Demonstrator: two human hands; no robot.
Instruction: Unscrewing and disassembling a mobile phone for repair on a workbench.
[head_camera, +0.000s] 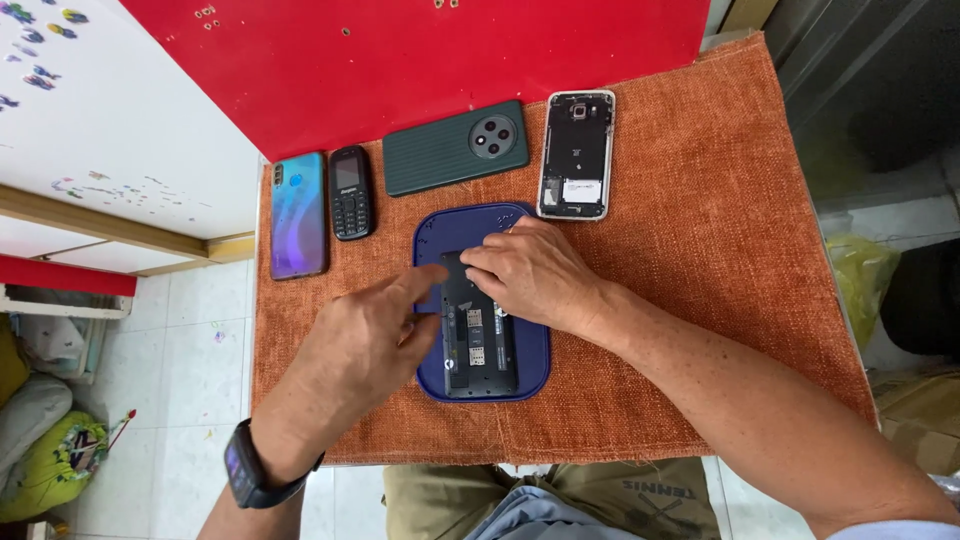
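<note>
An opened dark phone (478, 345) lies back-up on a blue rounded tray (530, 375) in the middle of an orange cloth. My left hand (365, 345) rests at the tray's left edge, thumb and forefinger touching the phone's upper left side. From the right, my right hand (530, 275) lies over the phone's upper part, fingers curled down onto it. What its fingertips pinch is hidden. A dark watch sits on my left wrist.
Behind the tray lie a blue-purple smartphone (298, 213), a small black keypad phone (351, 192), a dark green phone with a round camera (455, 147) and an opened phone without its back (577, 153). The orange cloth (720, 240) covers a small table; a red board (420, 50) stands behind.
</note>
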